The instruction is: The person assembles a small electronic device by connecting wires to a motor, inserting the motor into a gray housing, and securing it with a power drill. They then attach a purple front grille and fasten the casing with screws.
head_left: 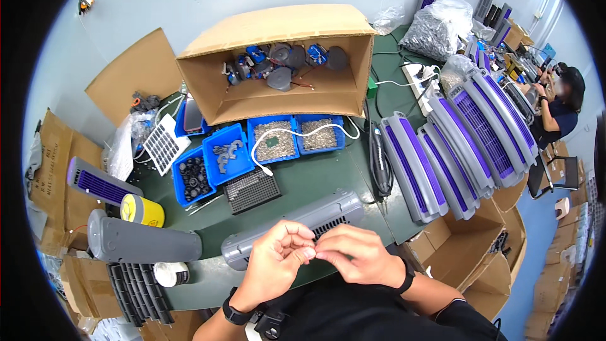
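The grey casing [319, 214] lay lengthwise on the green table [328, 175], slots showing in its right half. Over it our left hand [278, 260] and right hand [361, 256] met, thumbs and fingers drawn together at the tips; we could not tell whether they were closed on some small piece. Any such piece, we judged, could slip, since fingertips alone would hold it, and drop into the slots or off the table's near edge. A bumped wrist could also shift the casing, as neither hand seemed to steady it. The casing ran behind both hands in our view, its left end beside the left hand, its right end beyond the right hand's fingers. Farther out we had the black block [252, 192], the blue trays [237, 169], a black tool [380, 169] and, rightmost, purple-and-grey units [475, 127].
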`<control>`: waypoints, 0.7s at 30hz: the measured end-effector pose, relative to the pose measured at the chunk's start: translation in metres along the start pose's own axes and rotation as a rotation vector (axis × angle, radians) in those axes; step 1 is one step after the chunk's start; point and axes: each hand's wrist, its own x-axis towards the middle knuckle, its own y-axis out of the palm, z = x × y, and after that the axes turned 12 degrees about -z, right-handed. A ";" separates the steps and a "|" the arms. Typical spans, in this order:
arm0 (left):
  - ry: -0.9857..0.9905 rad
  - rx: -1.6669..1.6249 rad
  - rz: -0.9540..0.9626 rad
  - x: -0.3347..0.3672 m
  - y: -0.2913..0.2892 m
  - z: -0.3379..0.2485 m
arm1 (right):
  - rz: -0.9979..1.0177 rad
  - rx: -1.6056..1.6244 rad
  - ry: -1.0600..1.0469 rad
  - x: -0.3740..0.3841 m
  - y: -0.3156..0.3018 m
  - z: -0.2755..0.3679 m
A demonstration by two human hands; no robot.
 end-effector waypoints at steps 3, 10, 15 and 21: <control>-0.131 -0.040 0.051 0.000 0.002 0.029 | 0.121 -0.084 0.023 -0.023 -0.005 -0.007; -0.256 -0.141 0.054 0.003 0.005 0.053 | -0.252 -0.381 0.119 -0.048 -0.017 -0.044; -0.277 -0.276 0.075 0.000 -0.008 0.055 | -0.248 -0.472 0.116 -0.051 -0.017 -0.060; -0.318 -0.424 0.050 -0.008 -0.020 0.060 | -0.262 -0.540 0.089 -0.050 -0.011 -0.061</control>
